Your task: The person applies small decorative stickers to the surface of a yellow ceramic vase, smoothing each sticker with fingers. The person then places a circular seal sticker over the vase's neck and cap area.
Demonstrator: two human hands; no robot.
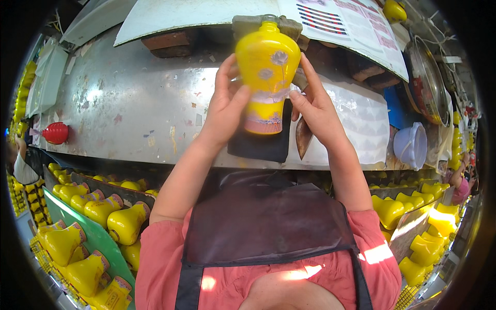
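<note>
Yellow vase, inside hidden, between hands

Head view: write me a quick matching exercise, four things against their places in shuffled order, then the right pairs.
1. Vase
2. Bucket
3. Black pad
4. Red container

A. By the right end of the table
B. Toward the table's left end
C. Held between the left hand and the right hand
D. Middle of the table's near edge

Pairs: 1-C, 2-A, 3-D, 4-B
</note>
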